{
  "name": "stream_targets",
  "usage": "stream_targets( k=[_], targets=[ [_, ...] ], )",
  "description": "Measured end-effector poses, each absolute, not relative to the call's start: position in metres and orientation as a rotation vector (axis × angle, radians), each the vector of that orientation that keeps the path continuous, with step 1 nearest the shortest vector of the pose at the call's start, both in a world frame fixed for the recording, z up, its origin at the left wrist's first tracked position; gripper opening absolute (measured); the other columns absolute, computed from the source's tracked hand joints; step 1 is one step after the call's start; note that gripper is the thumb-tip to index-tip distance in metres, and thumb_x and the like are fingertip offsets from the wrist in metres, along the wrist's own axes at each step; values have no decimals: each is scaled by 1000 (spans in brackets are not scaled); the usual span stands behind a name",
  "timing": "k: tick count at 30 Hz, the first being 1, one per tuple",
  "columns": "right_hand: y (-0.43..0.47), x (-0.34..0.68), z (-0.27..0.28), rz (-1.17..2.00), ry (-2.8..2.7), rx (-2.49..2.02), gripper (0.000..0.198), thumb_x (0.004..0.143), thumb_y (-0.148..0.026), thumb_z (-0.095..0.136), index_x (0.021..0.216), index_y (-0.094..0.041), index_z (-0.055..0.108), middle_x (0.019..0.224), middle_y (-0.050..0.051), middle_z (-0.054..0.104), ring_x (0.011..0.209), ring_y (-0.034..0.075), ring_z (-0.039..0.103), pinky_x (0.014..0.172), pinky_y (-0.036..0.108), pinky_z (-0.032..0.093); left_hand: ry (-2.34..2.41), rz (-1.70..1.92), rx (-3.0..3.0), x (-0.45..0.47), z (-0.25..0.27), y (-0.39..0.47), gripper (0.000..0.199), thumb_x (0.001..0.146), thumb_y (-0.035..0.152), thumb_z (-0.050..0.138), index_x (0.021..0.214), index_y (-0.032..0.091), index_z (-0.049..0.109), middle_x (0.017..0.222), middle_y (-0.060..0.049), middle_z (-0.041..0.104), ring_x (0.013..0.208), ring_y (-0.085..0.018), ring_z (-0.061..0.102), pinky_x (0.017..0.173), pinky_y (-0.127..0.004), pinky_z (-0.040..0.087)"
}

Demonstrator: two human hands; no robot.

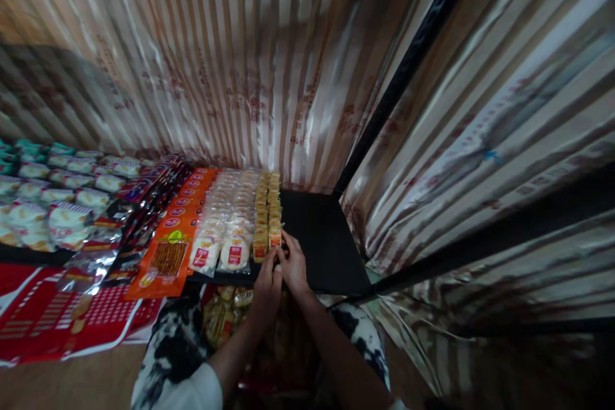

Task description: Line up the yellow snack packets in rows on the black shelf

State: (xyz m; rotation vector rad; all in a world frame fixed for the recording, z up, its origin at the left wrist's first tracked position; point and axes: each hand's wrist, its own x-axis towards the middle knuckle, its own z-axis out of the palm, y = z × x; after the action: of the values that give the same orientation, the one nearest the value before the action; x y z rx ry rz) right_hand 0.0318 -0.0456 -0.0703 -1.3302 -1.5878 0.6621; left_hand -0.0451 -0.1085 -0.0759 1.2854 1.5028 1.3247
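Note:
Both hands meet at the front end of a double row of small yellow snack packets (261,218) on the black shelf (317,230). My right hand (294,267) has its fingers closed against the right side of the front yellow packet (275,235). Just below, my left hand (269,280) reaches its fingertips to the bottom of that same packet, its fingers drawn together. Left of these rows lie clear bags of round white crackers (235,254). An orange bag of brown stick snacks (170,259) heads the row beyond them.
Dark packets (148,202) and white snack bags (72,218) fill the shelf's left part. A red basket (96,320) sits below at left. Between my legs a container holds yellow-wrapped snacks (225,314). Striped sheeting (269,64) hangs behind; a black post (398,83) rises at right.

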Motion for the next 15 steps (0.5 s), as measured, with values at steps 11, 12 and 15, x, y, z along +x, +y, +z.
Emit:
stream_targets(
  k=[11,12,15],
  targets=[
    [-45,34,-76,700,-1636,-1348,47,81,-24,46,127,-20,49,119,9,54,102,18,54,81,29,51,1587,1252,1462,-39,-62,-115,51,87,28,30,133,8,41,141,-13,41,132,-19,33,112,-36,24],
    [-46,34,-76,698,-1634,-1355,48,80,-23,46,128,-20,48,119,10,54,102,18,55,80,29,51,1593,1260,1480,-39,-61,-116,51,87,28,30,132,7,41,140,-14,41,132,-20,34,112,-37,25],
    [-48,32,-73,665,-1635,-1380,50,78,-22,48,128,-17,47,119,11,53,101,18,54,79,30,52,1592,1310,1512,-40,-59,-124,48,88,27,29,131,9,42,139,-14,43,131,-20,36,111,-38,26]
  ],
)
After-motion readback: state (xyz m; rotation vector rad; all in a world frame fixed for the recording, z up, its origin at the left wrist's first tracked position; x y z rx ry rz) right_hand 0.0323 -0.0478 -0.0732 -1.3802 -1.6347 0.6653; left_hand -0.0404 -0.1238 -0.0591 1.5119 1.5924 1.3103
